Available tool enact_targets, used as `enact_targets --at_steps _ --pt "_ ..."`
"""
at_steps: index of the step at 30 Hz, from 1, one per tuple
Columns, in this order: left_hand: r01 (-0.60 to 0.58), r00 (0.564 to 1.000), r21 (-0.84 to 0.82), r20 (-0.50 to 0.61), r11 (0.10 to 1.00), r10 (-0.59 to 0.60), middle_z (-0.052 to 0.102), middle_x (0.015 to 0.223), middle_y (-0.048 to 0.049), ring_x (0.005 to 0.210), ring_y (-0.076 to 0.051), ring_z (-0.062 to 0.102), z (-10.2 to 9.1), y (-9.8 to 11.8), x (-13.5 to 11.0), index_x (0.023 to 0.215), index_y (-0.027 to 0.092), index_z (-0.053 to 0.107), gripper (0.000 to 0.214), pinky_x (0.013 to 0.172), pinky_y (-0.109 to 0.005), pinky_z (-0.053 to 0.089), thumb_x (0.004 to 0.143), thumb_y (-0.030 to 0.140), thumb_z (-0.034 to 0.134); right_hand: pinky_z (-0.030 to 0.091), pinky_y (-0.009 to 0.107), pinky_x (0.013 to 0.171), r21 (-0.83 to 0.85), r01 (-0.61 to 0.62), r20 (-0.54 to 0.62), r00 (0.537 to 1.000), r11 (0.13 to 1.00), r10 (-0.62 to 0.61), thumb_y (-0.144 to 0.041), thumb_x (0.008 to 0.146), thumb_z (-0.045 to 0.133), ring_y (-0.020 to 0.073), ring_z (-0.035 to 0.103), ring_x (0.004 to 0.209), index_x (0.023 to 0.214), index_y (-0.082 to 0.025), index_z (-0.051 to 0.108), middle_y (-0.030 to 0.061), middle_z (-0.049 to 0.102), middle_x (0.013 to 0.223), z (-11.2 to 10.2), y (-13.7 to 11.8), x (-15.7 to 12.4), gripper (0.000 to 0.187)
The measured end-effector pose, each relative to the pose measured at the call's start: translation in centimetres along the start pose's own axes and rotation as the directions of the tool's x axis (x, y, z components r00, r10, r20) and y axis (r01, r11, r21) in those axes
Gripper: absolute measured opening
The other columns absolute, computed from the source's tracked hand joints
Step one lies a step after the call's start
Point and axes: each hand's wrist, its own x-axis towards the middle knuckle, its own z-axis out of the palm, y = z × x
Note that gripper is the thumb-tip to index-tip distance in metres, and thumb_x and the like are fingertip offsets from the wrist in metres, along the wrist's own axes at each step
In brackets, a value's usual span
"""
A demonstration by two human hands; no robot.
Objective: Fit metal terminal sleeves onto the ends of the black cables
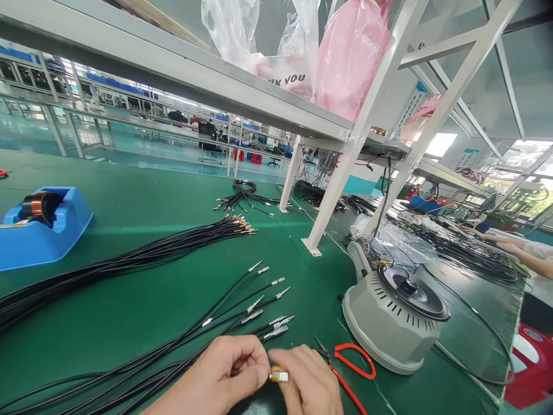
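My left hand (228, 372) is closed in a pinch at the base of a small metal cable connector (280, 376) with an amber band round it. My right hand (311, 377) is closed about the connector's other side, fingers bent and slightly blurred. The cable behind the connector is mostly hidden by my left hand. Just beyond my hands, loose black cables (185, 337) with silver connector ends fan out on the green table. Red-handled pliers (334, 369) lie beside my right hand. Further back rests a thick bundle of black cables (142, 253) with amber-banded ends.
A blue tape dispenser (64, 230) with an amber roll stands at the left. At the right is a grey round tape machine (389, 323). White shelf posts (334, 199) rise from the table. A coiled cable bundle (244, 193) lies behind. Another person's arms (514, 245) reach over cables at far right.
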Motion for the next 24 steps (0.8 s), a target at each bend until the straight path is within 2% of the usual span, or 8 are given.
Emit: enact_targets --at_steps 3,7,9,12,14,16,20,24 --pt "0.005 1.0 0.019 -0.015 1.0 -0.004 0.043 0.068 0.0052 0.066 -0.014 0.036 -0.1 0.0 0.1 0.076 0.017 0.058 0.025 0.059 -0.024 0.028 0.091 0.037 0.052 0.044 0.03 0.069 0.056 -0.107 -0.135 0.984 0.993 0.113 -0.038 0.093 0.052 0.0215 0.063 0.069 0.109 -0.028 0.071 0.0043 0.07 0.077 -0.5 -0.3 0.1 0.027" --pt "0.01 1.0 0.029 -0.02 1.0 -0.01 0.043 0.067 0.0049 0.065 -0.014 0.035 -0.1 0.1 0.2 0.075 0.017 0.057 0.029 0.058 -0.024 0.027 0.091 0.041 0.052 0.044 0.026 0.055 0.166 -0.185 -0.089 0.975 0.969 0.202 -0.056 0.092 0.049 0.0183 0.06 0.056 0.073 -0.024 0.071 0.0027 0.064 0.061 -0.7 -0.1 -0.2 0.043" --pt "-0.002 1.0 0.022 -0.025 1.0 0.003 0.044 0.067 0.0045 0.066 -0.014 0.036 -0.1 0.0 0.2 0.076 0.017 0.058 0.029 0.059 -0.024 0.028 0.091 0.04 0.051 0.046 0.025 0.055 0.206 -0.187 -0.061 0.977 0.961 0.203 -0.057 0.093 0.046 0.0173 0.061 0.055 0.078 -0.024 0.073 0.0016 0.064 0.06 -0.5 0.2 -0.3 0.045" --pt "-0.004 1.0 -0.007 -0.014 1.0 0.004 0.045 0.067 0.0042 0.066 -0.014 0.038 0.0 -0.1 0.3 0.076 0.017 0.058 0.025 0.06 -0.025 0.03 0.089 0.037 0.052 0.049 0.023 0.07 0.277 -0.05 -0.071 0.995 0.96 0.072 -0.047 0.096 0.049 0.0174 0.066 0.075 0.104 -0.029 0.073 0.0028 0.072 0.087 -0.4 0.3 -0.3 0.031" --pt "0.003 1.0 -0.031 -0.004 1.0 -0.003 0.045 0.067 0.0044 0.066 -0.014 0.037 -0.1 -0.1 0.3 0.075 0.017 0.057 0.024 0.06 -0.025 0.03 0.089 0.036 0.053 0.048 0.023 0.079 0.29 0.099 -0.053 0.995 0.952 -0.088 -0.039 0.095 0.052 0.018 0.065 0.088 0.107 -0.034 0.074 0.0026 0.071 0.102 -0.4 0.1 0.0 0.025" --pt "0.001 1.0 -0.041 -0.003 0.999 -0.001 0.044 0.067 0.0047 0.066 -0.014 0.037 -0.1 -0.1 0.3 0.075 0.017 0.056 0.024 0.06 -0.025 0.03 0.089 0.036 0.053 0.046 0.024 0.079 0.278 0.145 -0.015 0.989 0.95 -0.147 -0.034 0.093 0.056 0.0183 0.064 0.09 0.103 -0.035 0.075 0.0023 0.071 0.1 -0.5 -0.1 0.2 0.022" --pt "-0.011 1.0 -0.004 -0.021 1.0 0.011 0.045 0.069 0.0042 0.067 -0.014 0.037 -0.1 -0.1 0.4 0.077 0.017 0.058 0.029 0.06 -0.025 0.03 0.091 0.041 0.051 0.042 0.025 0.069 0.283 0.036 0.014 0.999 0.959 -0.042 -0.031 0.086 0.064 0.0179 0.059 0.077 0.084 -0.027 0.077 0.0033 0.069 0.081 -0.6 -0.2 0.2 0.014" --pt "-0.047 0.992 0.053 -0.111 0.997 0.053 0.049 0.071 0.0034 0.067 -0.015 0.041 0.2 0.0 0.4 0.078 0.018 0.058 0.033 0.06 -0.024 0.033 0.093 0.046 0.049 0.042 0.024 0.054 0.391 -0.184 0.121 0.982 0.902 0.148 -0.053 0.08 0.069 0.0156 0.057 0.057 0.07 -0.02 0.075 0.0047 0.069 0.065 0.1 0.8 -0.3 0.035"
